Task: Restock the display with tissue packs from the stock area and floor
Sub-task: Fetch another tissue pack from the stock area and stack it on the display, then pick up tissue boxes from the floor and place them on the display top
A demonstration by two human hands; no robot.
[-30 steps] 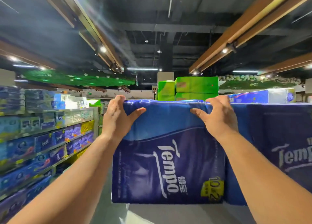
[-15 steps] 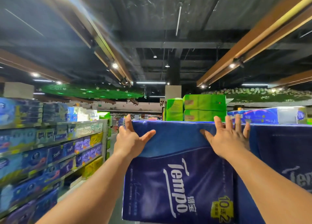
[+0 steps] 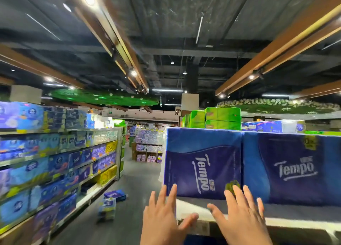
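A big dark-blue Tempo tissue pack [image 3: 203, 163] stands upright at the left end of the display shelf [image 3: 276, 212], touching a second Tempo pack [image 3: 295, 167] on its right. My left hand [image 3: 163, 217] and my right hand [image 3: 241, 215] are low in front of the first pack, fingers spread, holding nothing. My fingertips overlap the pack's bottom edge; whether they touch it I cannot tell. Two small blue tissue packs [image 3: 115, 196] [image 3: 107, 208] lie on the aisle floor to the left.
Long shelves [image 3: 55, 161] full of blue, purple and yellow tissue packs line the left side of the grey aisle [image 3: 136, 185]. Green boxes [image 3: 219, 118] and a flat blue pack [image 3: 273, 126] sit behind the Tempo packs. More displays stand at the aisle's far end.
Both hands have let go of the Tempo pack's top and dropped to its bottom edge, open. The pack now stands on the shelf and looks farther away.
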